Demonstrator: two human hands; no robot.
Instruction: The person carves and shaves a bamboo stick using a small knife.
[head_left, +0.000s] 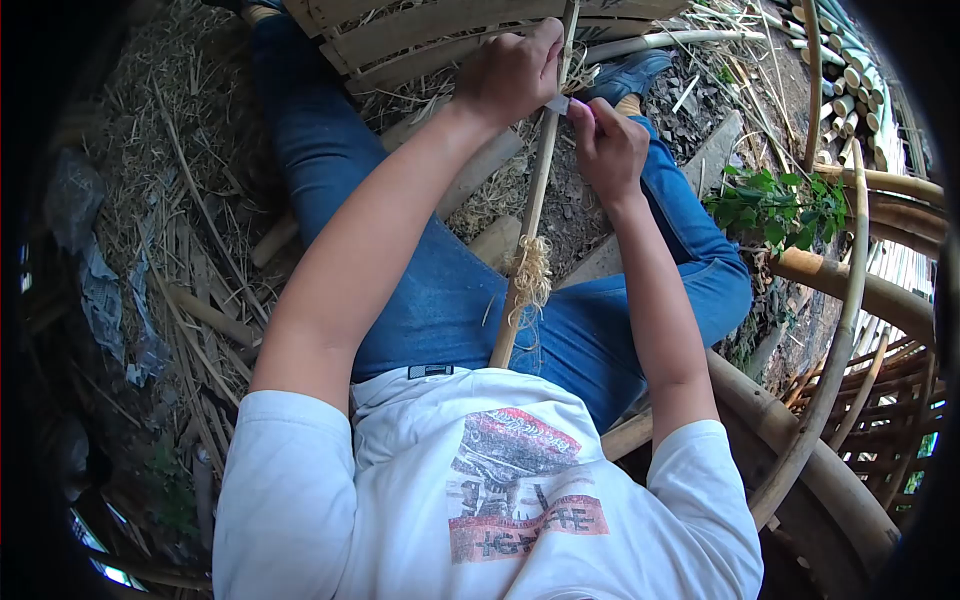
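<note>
A long bamboo strip [537,190] runs from my waist up between my legs to the top edge of the view. Near its upper part, my left hand [508,78] is closed with the thumb against the strip; its inner fingers are hidden. My right hand [612,148] grips a small knife by its purple handle [579,108]. The knife's pale blade [559,103] lies across the strip, just below my left hand. Curled shavings [530,275] cling to the strip lower down, close to my lap.
Bamboo slats [430,45] form a panel beyond my hands. Cut bamboo poles [850,100] are stacked at upper right, above a leafy plant [780,207]. Thick curved bamboo [800,450] lies at my right. Straw and scraps [190,170] cover the ground at left.
</note>
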